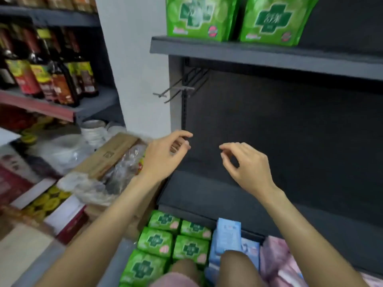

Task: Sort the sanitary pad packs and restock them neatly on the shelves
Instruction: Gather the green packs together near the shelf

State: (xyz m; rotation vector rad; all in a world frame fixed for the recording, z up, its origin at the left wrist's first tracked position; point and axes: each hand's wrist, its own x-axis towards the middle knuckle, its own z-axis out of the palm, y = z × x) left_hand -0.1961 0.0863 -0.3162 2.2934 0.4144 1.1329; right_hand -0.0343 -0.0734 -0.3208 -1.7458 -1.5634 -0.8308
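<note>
Two green packs [234, 18] stand on the top shelf [259, 55]; the middle shelf [207, 195] looks unfilled. Left hand [165, 154] and right hand [246, 162] hover loosely curled, holding nothing; many packs [172, 245] wait below.

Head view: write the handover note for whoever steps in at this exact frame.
Left hand and right hand: loosely curled, holding nothing, raised before the bare middle shelf.
Done: two large green packs stand on the top shelf.
Left: small green packs, blue packs and pink packs lie grouped by colour below, still to be shelved.
</note>
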